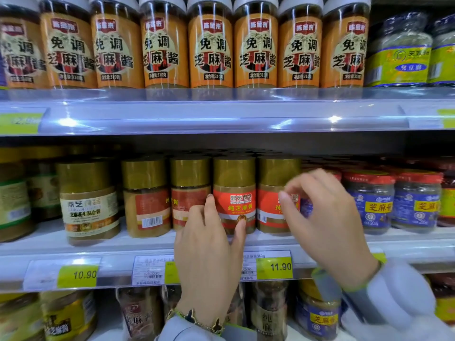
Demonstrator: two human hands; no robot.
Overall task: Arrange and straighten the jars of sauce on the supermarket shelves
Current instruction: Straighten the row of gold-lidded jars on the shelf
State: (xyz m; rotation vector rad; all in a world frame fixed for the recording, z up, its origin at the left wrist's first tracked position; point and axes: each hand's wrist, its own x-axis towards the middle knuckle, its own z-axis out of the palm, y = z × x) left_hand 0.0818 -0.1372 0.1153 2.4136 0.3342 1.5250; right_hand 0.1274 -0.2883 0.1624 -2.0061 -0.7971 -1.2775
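Left hand: the left hand (209, 244) is spread open against the facing jar (234, 195), forefinger on its left side and thumb on the lower label; it touches but does not wrap the jar.
Right hand: the right hand (327, 217) is in front of the right jar (277, 195), fingers curled with thumb and forefinger apart; blur makes it unclear whether any fingertip touches the jar.
Jars' place: four gold-capped jars stand in a row along the front edge of the middle shelf (86, 247). The facing jar shows its red label squarely; the right jar is partly hidden by the hand.
Turned jars: the far-left jar (146, 196) shows its barcode and the second jar (190, 193) shows a label seam, so both probably need turning.
Tipping risk: the row sits close to the front edge, so a forward pull by the left thumb could drag the facing jar over the lip.
Knock risk: the jars stand nearly touching; twisting one with an open hand may nudge the second jar or push the right jar toward the blue jars (369, 200).
Grip risk: contact from fingertips alone on a smooth label may slip, leaving the label skewed.
Sleeve risk: the right sleeve (398, 296) hangs near the lower shelf's jars (317, 313) and could brush them.
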